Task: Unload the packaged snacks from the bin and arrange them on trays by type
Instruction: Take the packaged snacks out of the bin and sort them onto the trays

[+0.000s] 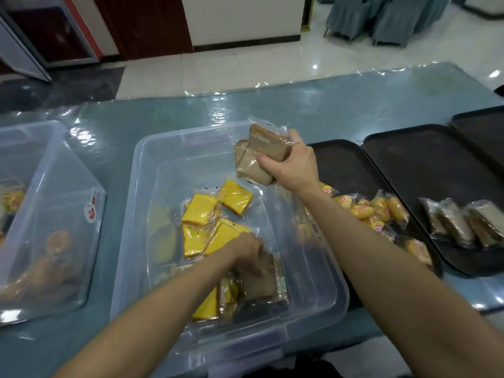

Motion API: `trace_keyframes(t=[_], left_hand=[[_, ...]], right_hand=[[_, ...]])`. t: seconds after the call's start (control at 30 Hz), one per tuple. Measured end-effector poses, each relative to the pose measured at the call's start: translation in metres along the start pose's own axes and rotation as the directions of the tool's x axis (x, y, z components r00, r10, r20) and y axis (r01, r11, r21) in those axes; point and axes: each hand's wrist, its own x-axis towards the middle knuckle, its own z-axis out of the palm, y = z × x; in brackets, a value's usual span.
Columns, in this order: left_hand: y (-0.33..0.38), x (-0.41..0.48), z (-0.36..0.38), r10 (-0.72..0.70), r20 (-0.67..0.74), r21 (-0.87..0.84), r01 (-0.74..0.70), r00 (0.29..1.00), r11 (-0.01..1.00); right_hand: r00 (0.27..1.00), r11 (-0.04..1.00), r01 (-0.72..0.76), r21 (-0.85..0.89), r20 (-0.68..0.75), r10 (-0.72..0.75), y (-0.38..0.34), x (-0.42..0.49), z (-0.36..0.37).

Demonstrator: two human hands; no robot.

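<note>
Blue-covered table (354,105), clear bin (152,148) centre, right hand (294,165) clamped on two brown packs (268,144) above bin's far right corner, long axes roughly upright, tilted left, left hand (246,248) on another brown pack (259,285) among yellow packs (201,205) in bin, grip unclear, near tray (349,165) holds rolls (362,211), next tray (422,165) brown bars (458,222).

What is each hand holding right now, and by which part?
The right hand grips stacked brown packets by their right ends. The left hand touches the top edge of a single packet in the bin; whether it grips cannot be told.
</note>
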Motion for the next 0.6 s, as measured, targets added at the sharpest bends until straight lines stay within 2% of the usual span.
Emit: trace_keyframes(t=[0.13, 0.27, 0.33, 0.4, 0.43, 0.5, 0.6], left_hand=[[0.003, 0.002, 0.005, 0.015, 0.011, -0.054, -0.015, 1.000, 0.998], [0.002, 0.005, 0.000, 0.033, 0.081, -0.139, -0.022, 0.996, 0.990], [0.000, 0.000, -0.009, 0.053, 0.088, -0.119, -0.043, 0.995, 0.992], [-0.007, -0.014, -0.025, 0.066, 0.008, -0.141, -0.064, 0.998, 0.988], [-0.013, -0.024, -0.035, 0.052, -0.059, -0.193, -0.062, 0.997, 0.979], [-0.029, -0.046, -0.057, -0.022, -0.207, -0.330, -0.049, 0.978, 0.943], [-0.044, -0.085, -0.104, -0.154, -0.402, -0.533, -0.094, 0.903, 0.841]], right_hand=[[1.000, 1.000, 0.008, -0.015, 0.017, -0.008, 0.001, 0.001, 0.000], [1.000, 1.000, 0.002, -0.003, 0.022, -0.002, 0.002, 0.002, 0.001], [0.999, 0.999, -0.026, 0.048, 0.025, 0.025, 0.003, 0.002, 0.001], [0.995, 0.980, -0.096, 0.173, 0.029, 0.092, 0.004, 0.005, 0.001], [0.988, 0.946, -0.153, 0.287, 0.045, 0.146, 0.004, 0.007, 0.000], [0.963, 0.809, -0.261, 0.527, 0.081, 0.258, 0.003, 0.012, -0.008], [0.937, 0.619, -0.278, 0.734, 0.066, 0.343, 0.002, 0.019, -0.036]])
